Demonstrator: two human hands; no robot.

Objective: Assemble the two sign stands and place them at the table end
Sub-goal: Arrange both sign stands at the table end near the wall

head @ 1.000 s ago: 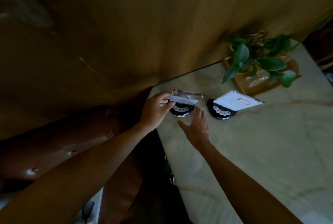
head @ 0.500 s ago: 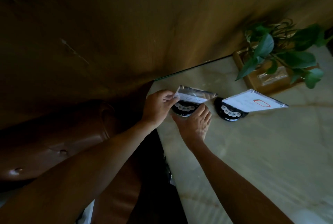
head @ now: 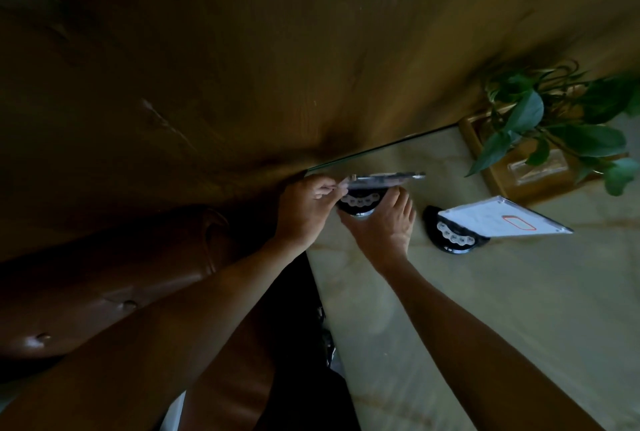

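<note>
Sign panel [head: 384, 178], pinched by left hand [head: 304, 209], should seat squarely while right hand [head: 384, 226] steadies black base [head: 360, 203].

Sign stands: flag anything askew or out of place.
Nothing looks damaged or spilled. The right sign panel leans steeply over its black base. The left panel is pinched by the left hand above its base, steadied by the right hand.

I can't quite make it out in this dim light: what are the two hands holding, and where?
The left hand pinches the clear sign panel at its left end; the right hand grips the black round base beneath it.
</note>
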